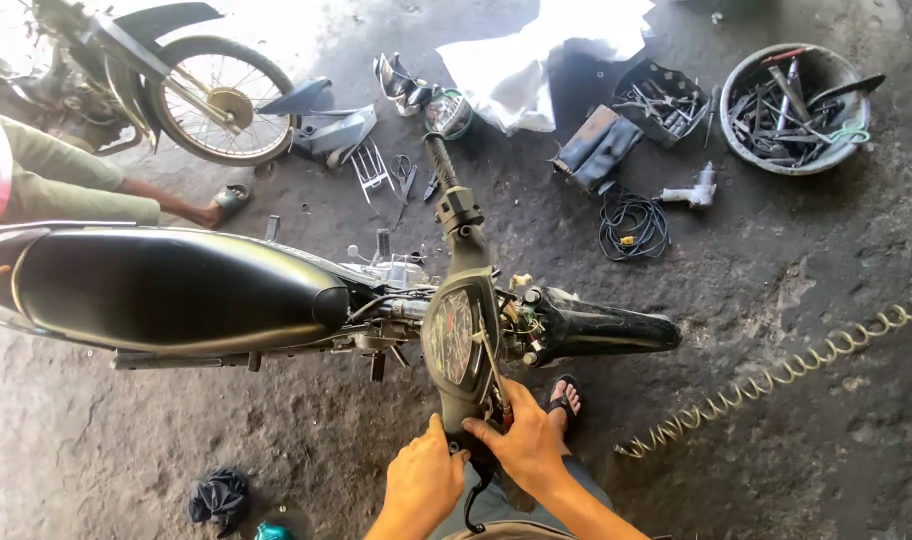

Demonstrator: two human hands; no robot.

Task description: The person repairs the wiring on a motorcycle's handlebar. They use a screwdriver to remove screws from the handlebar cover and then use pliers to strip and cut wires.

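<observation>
handlebar [463,345]: across mid-frame on the stripped motorcycle [176,290], near end at 6 o'clock, far grip at 12 o'clock.
left hand [423,480]: curled shut around the near handlebar end, at 7 o'clock of the speedometer [453,335].
right hand [524,445]: just beside, fingers bent onto the same end from 5 o'clock, thumb touching it.
open room: bare concrete at 3 o'clock up to the coiled hose [776,375].
edges: tool basin [796,105] at 1 o'clock, well apart; another person's leg [96,190] at 10 o'clock.
</observation>
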